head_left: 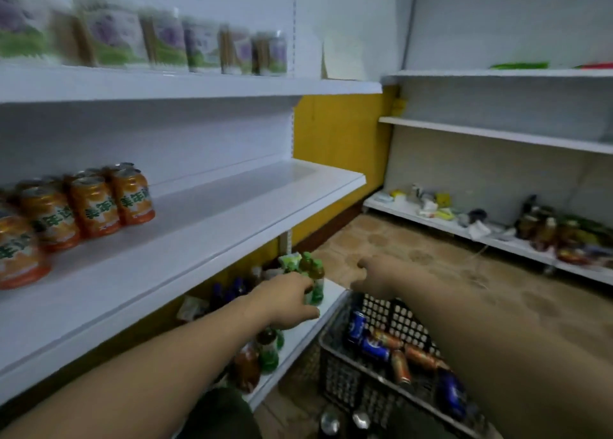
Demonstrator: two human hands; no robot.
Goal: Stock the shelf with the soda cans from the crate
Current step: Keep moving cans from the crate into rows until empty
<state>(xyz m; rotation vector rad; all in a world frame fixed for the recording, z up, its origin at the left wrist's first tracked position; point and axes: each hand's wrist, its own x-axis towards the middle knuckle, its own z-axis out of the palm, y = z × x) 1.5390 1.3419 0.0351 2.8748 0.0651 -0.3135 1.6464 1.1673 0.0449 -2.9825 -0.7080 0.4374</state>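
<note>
Forearms stretched above crate (335, 372).
Left hand (288, 301) is seen against green bottles (313, 272) on bottom shelf (328, 294), grip cannot be told; right hand (374, 276) is held loosely curled, empty. Soda cans (378, 349) are kept in crate.

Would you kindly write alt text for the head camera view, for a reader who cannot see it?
Two bare arms reach forward: the left hand at green-capped bottles on the lowest white shelf, the right hand near a dark plastic lattice crate of blue and orange soda cans. Orange drink cans stand on the middle shelf.
</note>
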